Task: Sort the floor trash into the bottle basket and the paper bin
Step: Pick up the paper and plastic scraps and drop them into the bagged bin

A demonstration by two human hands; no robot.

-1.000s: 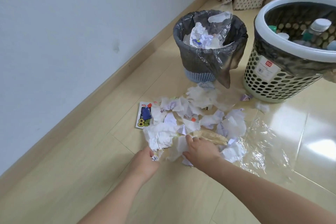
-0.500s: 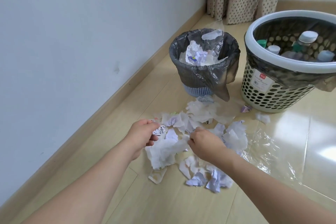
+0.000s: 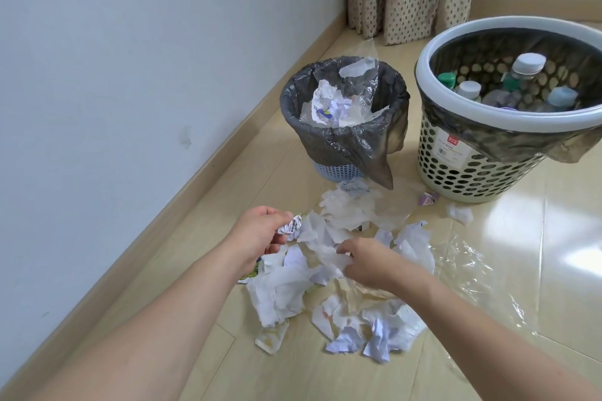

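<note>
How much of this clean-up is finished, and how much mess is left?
Partly done. Bottles already stand in the white basket, and some paper sits in the lined bin. In hand: the left hand pinches a crumpled scrap, while the right hand grips tissue from the pile. Left: many paper scraps and a clear plastic sheet on the floor.

Compared with a second ago, the left hand point(image 3: 260, 231) is raised off the floor with a crumpled printed scrap point(image 3: 291, 225) pinched, and white tissue point(image 3: 329, 254) is lifted, apparently gripped, by the right hand point(image 3: 368, 262).
</note>
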